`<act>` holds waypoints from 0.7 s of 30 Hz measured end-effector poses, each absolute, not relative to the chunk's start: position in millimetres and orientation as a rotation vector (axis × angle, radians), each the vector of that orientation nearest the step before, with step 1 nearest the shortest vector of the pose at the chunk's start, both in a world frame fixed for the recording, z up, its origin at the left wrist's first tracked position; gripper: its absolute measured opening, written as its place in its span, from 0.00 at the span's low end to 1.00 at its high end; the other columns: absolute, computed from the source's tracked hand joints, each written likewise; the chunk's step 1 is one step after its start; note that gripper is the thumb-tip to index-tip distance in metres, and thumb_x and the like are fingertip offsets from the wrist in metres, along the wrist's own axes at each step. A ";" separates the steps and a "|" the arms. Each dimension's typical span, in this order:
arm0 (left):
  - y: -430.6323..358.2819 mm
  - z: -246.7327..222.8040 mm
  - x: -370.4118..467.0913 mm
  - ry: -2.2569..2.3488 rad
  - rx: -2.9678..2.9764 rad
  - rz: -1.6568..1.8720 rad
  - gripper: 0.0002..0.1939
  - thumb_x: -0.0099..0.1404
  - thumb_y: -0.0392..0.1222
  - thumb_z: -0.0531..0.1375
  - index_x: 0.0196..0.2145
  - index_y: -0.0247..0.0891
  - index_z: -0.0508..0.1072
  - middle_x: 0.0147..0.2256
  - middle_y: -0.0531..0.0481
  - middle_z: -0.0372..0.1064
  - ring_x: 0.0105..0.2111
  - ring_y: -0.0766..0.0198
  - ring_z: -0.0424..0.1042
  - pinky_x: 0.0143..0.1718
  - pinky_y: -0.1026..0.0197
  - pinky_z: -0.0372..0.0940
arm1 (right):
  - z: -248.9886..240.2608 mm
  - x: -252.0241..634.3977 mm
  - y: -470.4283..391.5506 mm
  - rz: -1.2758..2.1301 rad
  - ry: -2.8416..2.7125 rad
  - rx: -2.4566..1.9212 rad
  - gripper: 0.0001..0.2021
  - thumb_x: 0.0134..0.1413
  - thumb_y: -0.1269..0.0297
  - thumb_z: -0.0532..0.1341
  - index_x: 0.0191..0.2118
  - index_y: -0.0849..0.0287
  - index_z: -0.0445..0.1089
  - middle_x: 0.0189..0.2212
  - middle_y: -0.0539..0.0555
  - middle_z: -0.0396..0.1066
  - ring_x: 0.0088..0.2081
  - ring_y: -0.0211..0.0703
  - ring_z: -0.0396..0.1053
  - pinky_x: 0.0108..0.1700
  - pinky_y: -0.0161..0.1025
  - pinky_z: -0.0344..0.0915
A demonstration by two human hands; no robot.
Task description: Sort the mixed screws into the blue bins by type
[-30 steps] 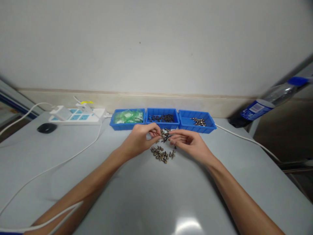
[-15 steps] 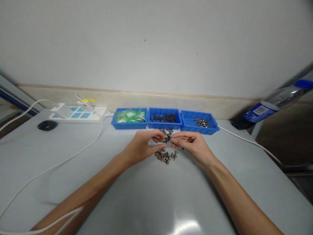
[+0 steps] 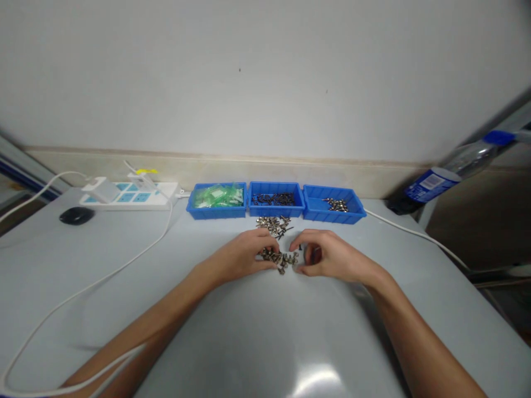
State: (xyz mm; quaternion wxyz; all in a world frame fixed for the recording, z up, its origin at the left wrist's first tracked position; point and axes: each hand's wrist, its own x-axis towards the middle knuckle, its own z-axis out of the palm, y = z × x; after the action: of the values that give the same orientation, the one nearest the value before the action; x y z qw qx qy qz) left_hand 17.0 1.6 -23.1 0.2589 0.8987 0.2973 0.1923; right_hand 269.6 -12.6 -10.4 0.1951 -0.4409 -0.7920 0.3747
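Curved around the left side of a near pile of brassy screws (image 3: pixel 281 258) is my left hand (image 3: pixel 244 255), thumb and fingers apart. Facing it from the right, my right hand (image 3: pixel 332 255) has its thumb and fingers spread beside the same pile. I cannot make out anything held in either hand. Just beyond lies a second pile of silvery screws (image 3: pixel 271 224), with a few dark screws (image 3: pixel 282 233) at its near right edge. One small black screw (image 3: pixel 301 247) stands by my right fingers.
Three blue bins line the back: one with green plastic bags (image 3: pixel 219 195), one with black screws (image 3: pixel 276 199), one with silvery screws (image 3: pixel 337 205). A power strip (image 3: pixel 161 200) and black mouse (image 3: pixel 77 215) are left. A bottle (image 3: pixel 435 185) leans right; a white cable (image 3: pixel 103 276) crosses the left side.
My hands have moved apart and down from the dark screws between them to either side of the near pile. The right fingers have opened; dark screws now lie by the far pile.
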 end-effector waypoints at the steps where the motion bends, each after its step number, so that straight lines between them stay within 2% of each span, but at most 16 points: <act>1: 1.7 -24.5 18.5 0.820 2.440 0.543 0.07 0.62 0.37 0.67 0.40 0.38 0.76 0.37 0.49 0.70 0.37 0.61 0.71 0.38 0.62 0.64 | -12.5 268.4 -12.7 1.026 -2.227 -1.227 0.11 0.45 0.70 0.70 0.38 0.56 0.77 0.27 0.49 0.74 0.25 0.39 0.72 0.29 0.35 0.66; 4: 2.8 -27.7 20.7 0.852 2.458 0.612 0.05 0.64 0.36 0.65 0.39 0.38 0.76 0.37 0.48 0.71 0.39 0.60 0.71 0.39 0.61 0.65 | -19.2 262.4 -8.5 0.968 -2.194 -1.227 0.05 0.50 0.72 0.65 0.33 0.57 0.77 0.27 0.50 0.75 0.26 0.39 0.72 0.30 0.34 0.66; 13: 5.7 -25.6 15.7 0.987 2.463 0.788 0.06 0.61 0.28 0.63 0.33 0.37 0.74 0.30 0.52 0.69 0.31 0.65 0.69 0.34 0.65 0.62 | -31.6 256.5 -4.2 0.839 -2.054 -1.164 0.10 0.47 0.77 0.62 0.35 0.60 0.77 0.28 0.51 0.75 0.26 0.38 0.72 0.32 0.34 0.68; 17: 2.9 -24.3 19.0 0.953 2.483 0.789 0.04 0.62 0.31 0.63 0.34 0.37 0.74 0.32 0.51 0.71 0.34 0.63 0.70 0.37 0.63 0.64 | -25.7 254.1 -5.7 0.680 -2.172 -1.145 0.10 0.47 0.77 0.63 0.36 0.59 0.78 0.28 0.51 0.75 0.27 0.38 0.71 0.32 0.34 0.66; 21: -1.2 -24.9 23.7 0.905 2.519 0.783 0.03 0.65 0.31 0.60 0.36 0.36 0.73 0.35 0.48 0.73 0.37 0.61 0.71 0.41 0.61 0.65 | -24.8 252.3 -7.5 0.501 -2.238 -1.132 0.12 0.50 0.76 0.62 0.39 0.60 0.79 0.28 0.52 0.76 0.28 0.40 0.71 0.34 0.36 0.65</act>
State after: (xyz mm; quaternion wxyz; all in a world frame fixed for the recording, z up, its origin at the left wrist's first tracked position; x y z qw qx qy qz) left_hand 23.7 -1.2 -24.9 0.1754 0.8893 0.3194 0.2763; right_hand 252.3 -7.5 -24.8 0.2878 -0.4239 -0.8380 0.1877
